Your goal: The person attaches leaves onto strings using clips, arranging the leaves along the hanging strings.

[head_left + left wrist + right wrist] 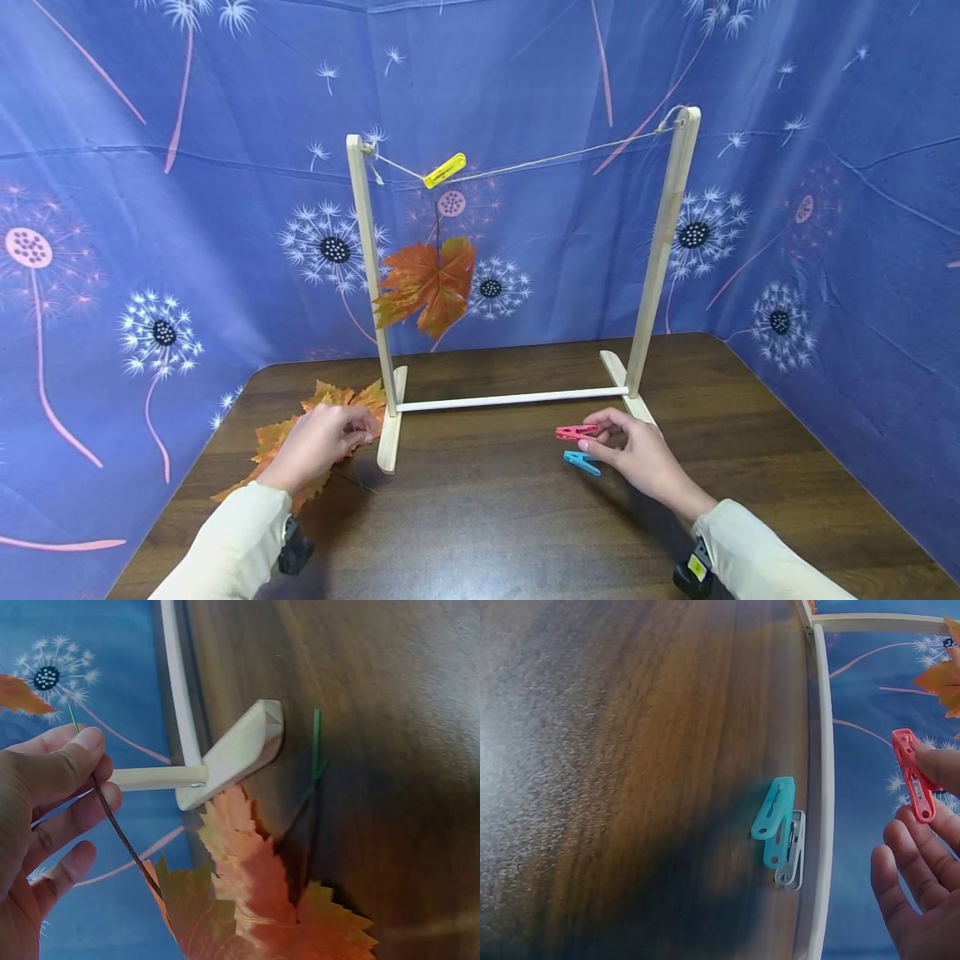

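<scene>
My left hand (pixel 322 437) is over the orange leaves at the left. In the left wrist view its thumb and fingertips pinch the thin stem (pixel 120 832) of an artificial maple leaf (pixel 191 911), whose blade hangs below. More orange leaves (pixel 251 877) lie on the table beside it. A red clothespin (pixel 913 780) is held between the thumb and fingers of my right hand (pixel 641 457), above the table. Just under it lies a blue clothespin (pixel 582 462); the right wrist view also shows a grey clothespin (pixel 799 840) against it.
A wooden frame stands on the brown table (pixel 480 517), with a left post (pixel 367 250), a right post (pixel 663 250) and a low white rod (pixel 510 400). From its string (pixel 555 158), a yellow clothespin (pixel 446 170) holds an orange leaf (pixel 431 287). Blue cloth (pixel 247 275) hangs behind.
</scene>
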{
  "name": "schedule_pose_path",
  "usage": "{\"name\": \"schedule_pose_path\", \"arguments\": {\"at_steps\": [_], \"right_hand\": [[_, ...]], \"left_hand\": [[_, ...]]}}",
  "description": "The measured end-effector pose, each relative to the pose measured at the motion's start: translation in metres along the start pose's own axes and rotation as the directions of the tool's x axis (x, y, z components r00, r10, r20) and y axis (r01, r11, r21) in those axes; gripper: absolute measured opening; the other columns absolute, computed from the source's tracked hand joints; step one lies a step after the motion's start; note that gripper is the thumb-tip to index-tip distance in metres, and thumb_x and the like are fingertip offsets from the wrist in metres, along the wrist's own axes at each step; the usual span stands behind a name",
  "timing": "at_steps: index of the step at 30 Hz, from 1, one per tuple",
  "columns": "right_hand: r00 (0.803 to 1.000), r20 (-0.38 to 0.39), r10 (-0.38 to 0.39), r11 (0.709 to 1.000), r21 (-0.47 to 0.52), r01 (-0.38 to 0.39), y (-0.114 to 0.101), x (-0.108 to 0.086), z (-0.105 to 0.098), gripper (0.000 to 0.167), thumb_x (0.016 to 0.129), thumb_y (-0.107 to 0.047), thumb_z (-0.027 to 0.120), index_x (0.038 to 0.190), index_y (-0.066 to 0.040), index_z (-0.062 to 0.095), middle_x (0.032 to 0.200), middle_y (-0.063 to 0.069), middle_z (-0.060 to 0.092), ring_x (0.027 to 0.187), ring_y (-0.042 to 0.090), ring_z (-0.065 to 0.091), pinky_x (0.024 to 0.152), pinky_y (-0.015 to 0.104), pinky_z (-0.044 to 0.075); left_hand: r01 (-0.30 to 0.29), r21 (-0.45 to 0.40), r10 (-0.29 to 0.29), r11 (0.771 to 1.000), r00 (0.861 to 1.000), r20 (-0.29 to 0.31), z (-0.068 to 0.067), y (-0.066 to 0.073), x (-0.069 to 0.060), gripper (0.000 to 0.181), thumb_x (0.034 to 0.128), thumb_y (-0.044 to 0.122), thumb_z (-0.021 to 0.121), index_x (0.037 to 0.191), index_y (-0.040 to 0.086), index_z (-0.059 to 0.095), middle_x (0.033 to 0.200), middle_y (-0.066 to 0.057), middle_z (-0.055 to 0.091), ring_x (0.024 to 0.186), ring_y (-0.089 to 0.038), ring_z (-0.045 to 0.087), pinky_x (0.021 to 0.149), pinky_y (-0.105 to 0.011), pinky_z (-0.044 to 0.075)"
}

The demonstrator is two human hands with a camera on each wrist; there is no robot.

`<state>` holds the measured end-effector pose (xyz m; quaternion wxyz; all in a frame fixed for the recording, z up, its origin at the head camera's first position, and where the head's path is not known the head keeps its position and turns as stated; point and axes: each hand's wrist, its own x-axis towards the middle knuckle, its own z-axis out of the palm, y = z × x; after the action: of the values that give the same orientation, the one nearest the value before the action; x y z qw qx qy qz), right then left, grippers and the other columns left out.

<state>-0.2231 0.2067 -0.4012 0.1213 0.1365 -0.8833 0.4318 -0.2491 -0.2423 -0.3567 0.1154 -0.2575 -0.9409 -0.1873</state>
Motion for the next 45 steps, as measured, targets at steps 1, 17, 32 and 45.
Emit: {"name": "schedule_pose_path", "arguments": {"at_steps": [1, 17, 32, 45], "right_hand": [[1.000, -0.001, -0.004, 1.000, -0.007, 0.004, 0.000, 0.001, 0.000, 0.025, 0.085, -0.015, 0.084, 0.105, -0.007, 0.072, 0.084, -0.005, 0.069, 0.077, 0.006, 0.060, 0.063, 0.025, 0.048], [0.997, -0.016, -0.072, 0.997, -0.004, 0.072, -0.001, 0.010, -0.002, 0.025, 0.086, -0.009, 0.081, 0.108, -0.003, 0.071, 0.086, -0.004, 0.070, 0.076, 0.004, 0.061, 0.066, 0.026, 0.052], [0.995, -0.018, -0.103, 0.994, -0.045, 0.102, -0.014, 0.024, -0.016, 0.028, 0.084, -0.012, 0.084, 0.108, -0.005, 0.071, 0.084, -0.005, 0.070, 0.077, 0.004, 0.061, 0.063, 0.027, 0.051], [0.993, -0.022, -0.119, 0.993, -0.003, 0.119, -0.028, 0.037, -0.028, 0.028, 0.085, -0.009, 0.082, 0.110, -0.002, 0.071, 0.084, 0.000, 0.072, 0.078, 0.006, 0.064, 0.066, 0.025, 0.053]], "left_hand": [[-0.001, -0.001, 0.001, 1.000, 1.000, -0.001, -0.001, 0.001, 0.001, 0.014, 0.0859, 0.006, 0.079, 0.087, 0.019, 0.076, 0.080, 0.007, 0.072, 0.060, 0.002, 0.054, 0.056, -0.026, 0.045], [0.021, 0.105, -0.008, 0.994, 0.992, -0.125, -0.024, 0.018, 0.018, 0.014, 0.0821, 0.011, 0.084, 0.085, 0.022, 0.076, 0.078, 0.009, 0.073, 0.062, -0.006, 0.063, 0.056, -0.037, 0.050], [0.114, -0.016, -0.115, 0.993, 0.978, -0.174, -0.043, 0.039, 0.034, 0.006, 0.0861, 0.014, 0.082, 0.086, 0.017, 0.077, 0.075, 0.009, 0.072, 0.060, -0.006, 0.057, 0.057, -0.037, 0.044], [0.107, -0.072, -0.121, 0.992, 0.968, -0.220, -0.058, 0.056, 0.045, 0.005, 0.0858, 0.015, 0.083, 0.086, 0.016, 0.078, 0.078, 0.005, 0.075, 0.063, -0.009, 0.063, 0.058, -0.036, 0.045]]}}
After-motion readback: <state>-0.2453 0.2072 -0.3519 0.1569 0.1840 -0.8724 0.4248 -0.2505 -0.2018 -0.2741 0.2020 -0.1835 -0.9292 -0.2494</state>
